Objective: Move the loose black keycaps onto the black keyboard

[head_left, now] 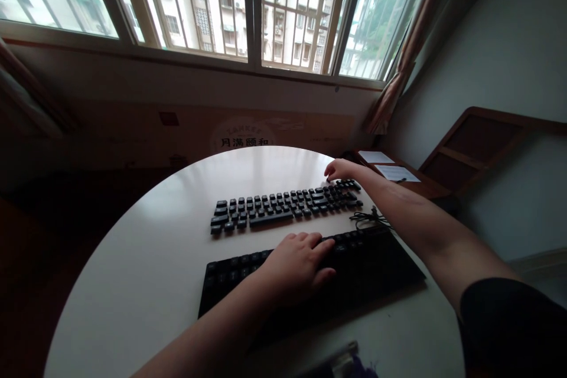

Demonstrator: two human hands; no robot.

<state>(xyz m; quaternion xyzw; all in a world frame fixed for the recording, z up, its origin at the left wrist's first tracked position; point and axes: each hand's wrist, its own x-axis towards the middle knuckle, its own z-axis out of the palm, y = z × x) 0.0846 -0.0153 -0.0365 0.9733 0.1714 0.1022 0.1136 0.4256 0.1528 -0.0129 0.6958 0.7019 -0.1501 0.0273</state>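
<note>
A black keyboard point(376, 274) lies on the round white table, much of its lower part bare of keycaps and dark. My left hand point(301, 260) rests over its upper rows, fingers stretched out and slightly spread. Beyond it, loose black keycaps point(270, 218) stand on the tabletop in rows laid out like a keyboard, with a long space bar at the front. At the far right end of these rows, my right hand point(339, 170) pinches a small dark keycap point(328, 179) close to the table surface. A coiled black cable point(370, 218) lies between the rows and the keyboard.
The white table point(128, 271) has a curved edge. At its near edge lies a dark object with a metal part and purple bristles point(363, 369), partly cut off. Right of the table, printed sheets point(397, 173) and a pen lie on a wooden surface. A barred window is ahead.
</note>
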